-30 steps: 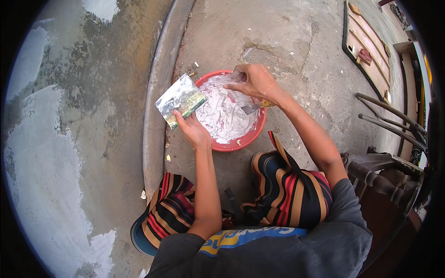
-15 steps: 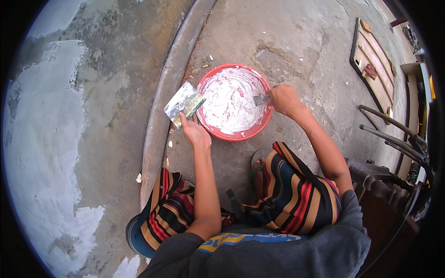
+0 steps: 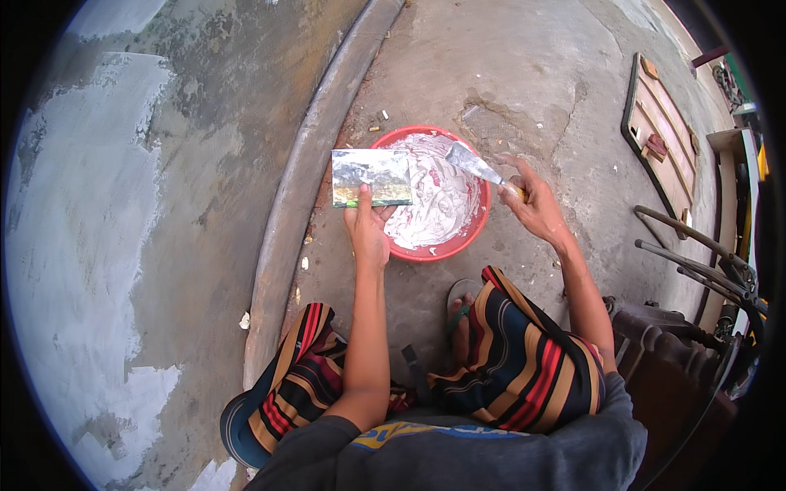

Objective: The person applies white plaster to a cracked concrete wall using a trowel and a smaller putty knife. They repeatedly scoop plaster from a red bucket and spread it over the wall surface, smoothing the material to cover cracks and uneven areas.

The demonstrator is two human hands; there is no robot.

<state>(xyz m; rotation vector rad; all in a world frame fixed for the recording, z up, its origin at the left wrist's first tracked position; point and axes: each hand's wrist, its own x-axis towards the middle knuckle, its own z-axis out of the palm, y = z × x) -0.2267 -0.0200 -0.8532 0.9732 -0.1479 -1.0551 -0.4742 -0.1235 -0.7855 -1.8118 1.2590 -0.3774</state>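
My left hand (image 3: 368, 227) grips a flat rectangular plate (image 3: 372, 176), smeared with white and grey, by its near edge, thumb on top. The plate overlaps the left side of a red basin (image 3: 436, 252), which stands on the ground holding thick white paste (image 3: 446, 196). In my right hand (image 3: 536, 200) is a putty knife (image 3: 477, 166), held by its yellowish handle. Its metal blade points left and away, above the far right part of the basin, and carries some whitish smears.
A raised curb (image 3: 288, 204) runs along the left, beside a wall (image 3: 176, 237) partly coated in white. To the right are a framed wooden panel (image 3: 661, 135), metal tubing (image 3: 692, 219) and dark furniture (image 3: 663, 340). My sandalled foot (image 3: 461, 323) rests near the basin.
The putty knife has come up out of the paste, its blade now fully in sight. My left hand has moved right and levelled the plate over the basin's edge.
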